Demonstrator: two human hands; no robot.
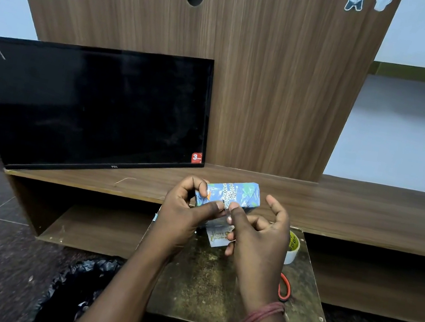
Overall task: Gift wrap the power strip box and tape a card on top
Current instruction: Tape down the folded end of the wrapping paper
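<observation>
Box [231,193] already wrapped, gripped by left hand [185,212], right hand [255,232] pinching its seam; card [216,238] untaped below.

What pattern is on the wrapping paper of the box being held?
Blue wrapping paper with green leaves and a spotted animal print, seen in the head view.

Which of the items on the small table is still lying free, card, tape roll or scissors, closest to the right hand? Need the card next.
The white handwritten card, lying just under the right hand; the tape roll and orange-handled scissors lie farther right.
</observation>
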